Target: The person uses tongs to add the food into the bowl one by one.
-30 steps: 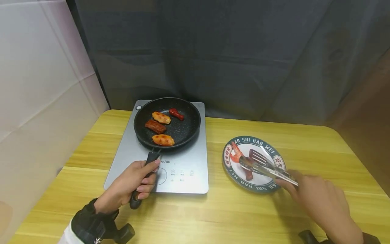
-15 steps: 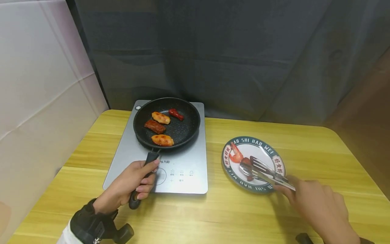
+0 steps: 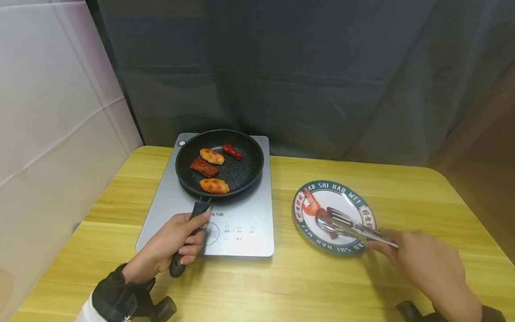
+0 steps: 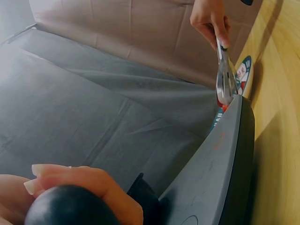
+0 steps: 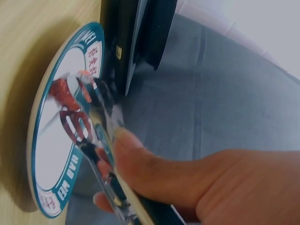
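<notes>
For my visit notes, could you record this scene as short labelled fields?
Left grip: holds frying pan handle
Right grip: holds metal tongs
Frying pan: on induction cooktop
Pan food: two chicken wings, drumstick, browned meat slab
Plate: right of cooktop, on wooden table
Plate food: shrimp, reddish meat piece
Tongs: at plate's meat piece; clamping unclear

The tongs [image 3: 354, 230] in the right hand [image 3: 426, 259] are shiny metal, the plate [image 3: 342, 197] beneath them glossy. The pan handle [image 3: 200, 208] in the left hand [image 3: 181, 241] looks like matt plastic. Beyond both hangs creased, dull cloth [image 3: 301, 89]; below, the wood-grain tabletop [image 3: 289, 286] has a soft sheen.
</notes>
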The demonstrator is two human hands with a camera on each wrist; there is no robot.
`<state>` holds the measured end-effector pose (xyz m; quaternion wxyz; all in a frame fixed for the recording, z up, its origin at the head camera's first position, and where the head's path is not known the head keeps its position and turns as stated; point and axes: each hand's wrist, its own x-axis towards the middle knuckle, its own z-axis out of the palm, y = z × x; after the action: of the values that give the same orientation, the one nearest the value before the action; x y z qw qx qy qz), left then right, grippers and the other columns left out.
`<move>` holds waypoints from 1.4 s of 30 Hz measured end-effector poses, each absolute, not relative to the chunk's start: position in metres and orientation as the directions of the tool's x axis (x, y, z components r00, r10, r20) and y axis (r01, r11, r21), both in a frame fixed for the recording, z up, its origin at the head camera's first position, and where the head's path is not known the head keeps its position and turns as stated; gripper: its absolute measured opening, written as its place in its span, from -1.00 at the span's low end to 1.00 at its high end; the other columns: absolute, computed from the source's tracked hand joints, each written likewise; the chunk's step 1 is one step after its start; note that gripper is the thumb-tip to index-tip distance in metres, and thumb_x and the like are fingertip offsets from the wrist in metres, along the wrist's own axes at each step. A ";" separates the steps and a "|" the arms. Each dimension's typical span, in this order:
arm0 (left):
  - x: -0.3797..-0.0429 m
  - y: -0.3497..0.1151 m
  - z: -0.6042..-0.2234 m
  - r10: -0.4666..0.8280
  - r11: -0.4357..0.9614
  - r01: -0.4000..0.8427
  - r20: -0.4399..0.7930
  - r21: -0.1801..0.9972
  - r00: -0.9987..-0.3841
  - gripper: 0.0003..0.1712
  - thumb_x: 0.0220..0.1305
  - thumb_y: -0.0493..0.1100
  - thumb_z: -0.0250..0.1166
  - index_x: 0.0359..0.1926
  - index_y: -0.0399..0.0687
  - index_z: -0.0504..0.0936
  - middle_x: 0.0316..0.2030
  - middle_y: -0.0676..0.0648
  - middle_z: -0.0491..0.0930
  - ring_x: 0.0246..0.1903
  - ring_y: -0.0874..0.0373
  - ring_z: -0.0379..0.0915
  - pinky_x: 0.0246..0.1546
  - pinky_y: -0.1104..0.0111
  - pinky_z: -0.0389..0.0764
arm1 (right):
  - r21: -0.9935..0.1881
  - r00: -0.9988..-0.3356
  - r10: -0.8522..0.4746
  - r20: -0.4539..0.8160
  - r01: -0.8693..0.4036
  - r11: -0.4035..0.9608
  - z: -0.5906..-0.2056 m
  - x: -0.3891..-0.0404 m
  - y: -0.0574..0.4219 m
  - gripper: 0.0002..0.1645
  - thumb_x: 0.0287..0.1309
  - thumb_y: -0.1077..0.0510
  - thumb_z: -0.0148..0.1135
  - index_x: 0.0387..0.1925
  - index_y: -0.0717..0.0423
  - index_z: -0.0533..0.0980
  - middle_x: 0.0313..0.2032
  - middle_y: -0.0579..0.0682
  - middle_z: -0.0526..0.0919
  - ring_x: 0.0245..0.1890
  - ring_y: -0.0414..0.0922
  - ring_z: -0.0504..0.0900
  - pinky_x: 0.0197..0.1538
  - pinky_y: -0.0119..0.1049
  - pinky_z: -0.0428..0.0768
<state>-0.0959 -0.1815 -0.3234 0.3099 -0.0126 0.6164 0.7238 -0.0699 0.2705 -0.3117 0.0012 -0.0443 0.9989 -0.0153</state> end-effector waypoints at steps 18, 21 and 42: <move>-0.097 -0.183 -0.325 0.441 -0.052 -0.455 -0.388 0.889 -0.809 -0.47 0.46 0.12 0.01 -0.59 -0.10 0.23 -0.74 0.11 0.13 -0.84 0.34 0.06 -0.86 0.52 0.22 | -0.014 -0.991 -0.133 0.000 -0.133 0.991 -0.318 -0.080 0.270 -0.42 0.08 -0.45 0.15 -0.29 -0.06 0.57 -0.66 -0.08 0.36 -0.68 -0.08 0.30 -0.77 -0.21 0.16; -0.097 -0.184 -0.325 0.441 -0.052 -0.454 -0.388 0.889 -0.810 -0.47 0.45 0.12 0.02 -0.59 -0.10 0.23 -0.74 0.11 0.13 -0.84 0.34 0.06 -0.86 0.52 0.22 | -0.016 -0.990 -0.143 0.002 -0.143 0.990 -0.318 -0.082 0.271 -0.45 0.07 -0.45 0.16 -0.35 -0.08 0.56 -0.67 -0.09 0.34 -0.68 -0.09 0.29 -0.76 -0.22 0.16; -0.096 -0.183 -0.325 0.432 -0.052 -0.455 -0.390 0.889 -0.813 -0.47 0.45 0.11 0.02 -0.57 -0.12 0.23 -0.74 0.11 0.13 -0.84 0.33 0.05 -0.86 0.52 0.20 | -0.010 -0.985 -0.171 0.038 -0.172 0.985 -0.313 -0.082 0.276 -0.51 0.06 -0.45 0.15 -0.15 -0.29 0.62 -0.67 -0.11 0.33 -0.66 -0.11 0.30 -0.77 -0.23 0.16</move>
<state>-0.0960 -0.1826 -0.3248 0.3057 -0.0092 0.6169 0.7252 -0.0820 0.2756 -0.3133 -0.0184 -0.0860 0.9961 -0.0068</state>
